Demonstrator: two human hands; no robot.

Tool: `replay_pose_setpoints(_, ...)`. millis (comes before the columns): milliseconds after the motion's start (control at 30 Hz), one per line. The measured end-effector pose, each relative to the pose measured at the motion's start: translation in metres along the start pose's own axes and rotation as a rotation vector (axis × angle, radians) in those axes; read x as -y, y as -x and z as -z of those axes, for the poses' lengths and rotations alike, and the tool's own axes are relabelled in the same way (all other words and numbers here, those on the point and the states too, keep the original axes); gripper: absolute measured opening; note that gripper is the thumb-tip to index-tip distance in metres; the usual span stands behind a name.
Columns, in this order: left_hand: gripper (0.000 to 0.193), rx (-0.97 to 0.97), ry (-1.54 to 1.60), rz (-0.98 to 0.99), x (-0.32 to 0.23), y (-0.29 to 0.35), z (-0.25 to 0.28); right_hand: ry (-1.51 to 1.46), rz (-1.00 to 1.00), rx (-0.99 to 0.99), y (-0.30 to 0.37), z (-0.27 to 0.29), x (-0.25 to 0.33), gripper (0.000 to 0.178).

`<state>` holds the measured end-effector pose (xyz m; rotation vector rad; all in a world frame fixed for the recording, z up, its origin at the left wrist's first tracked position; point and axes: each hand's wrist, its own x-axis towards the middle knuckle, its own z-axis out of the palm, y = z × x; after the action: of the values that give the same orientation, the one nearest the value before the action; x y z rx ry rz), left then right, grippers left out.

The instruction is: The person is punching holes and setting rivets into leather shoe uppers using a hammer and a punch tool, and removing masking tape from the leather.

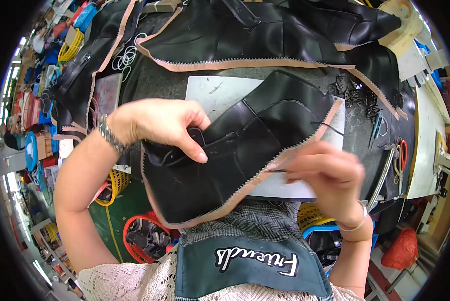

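Dark worktable (159, 90) spreads beyond the upper (265, 130). Left hand (159, 123) clamps its left end; right hand (330, 178), blurred, is at its trim (235, 197), grip unclear.

The glossy black leather upper (200, 188) carries a pale pinkish-tan, zigzag-edged strip (210, 215); the flat board (197, 95) is whitish grey. The smooth dark green apron panel (200, 266) bears white lettering (257, 258); the woven cloth (245, 220) is checked grey and black. The openwork knit sleeve (112, 283) is cream, the latticed plastic basket (119, 185) yellow, the crumpled bag (402, 248) red.

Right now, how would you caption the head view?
Left hand holds a black shoe upper; blurred right hand at its pinkish edge.
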<state>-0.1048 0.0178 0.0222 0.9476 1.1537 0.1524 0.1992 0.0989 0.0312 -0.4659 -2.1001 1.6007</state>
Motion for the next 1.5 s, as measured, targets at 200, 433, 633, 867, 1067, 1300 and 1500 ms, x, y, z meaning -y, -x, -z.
replay_pose_setpoints(200,0.012,-0.314,0.250,-0.043,0.002,0.014,-0.061,-0.004,0.031,0.042,-0.006,-0.059,-0.029,0.023)
replay_pose_setpoints(433,0.010,-0.441,0.251,-0.123,0.013,0.025,-0.083,-0.064,-0.036,0.057,-0.001,-0.070,-0.029,0.016)
replay_pose_setpoints(633,0.013,-0.474,0.172,-0.165,0.015,0.022,-0.085,0.010,-0.052,0.133,-0.016,-0.060,-0.017,0.016)
replay_pose_setpoints(867,0.014,-0.525,0.121,-0.173,0.018,0.014,-0.088,0.126,0.042,0.227,-0.028,-0.059,-0.018,0.016)
replay_pose_setpoints(1067,0.012,-0.554,-0.005,-0.177,0.011,0.017,-0.094,0.262,0.023,0.219,-0.025,-0.059,-0.010,0.019)
replay_pose_setpoints(1300,0.016,-0.656,0.108,-0.168,0.017,0.012,-0.103,0.128,0.038,-0.055,-0.011,-0.068,-0.027,0.028)
replay_pose_setpoints(1500,0.019,-0.736,-0.067,-0.301,0.027,0.008,-0.104,-0.064,-0.103,-0.136,-0.004,-0.075,-0.032,0.026)
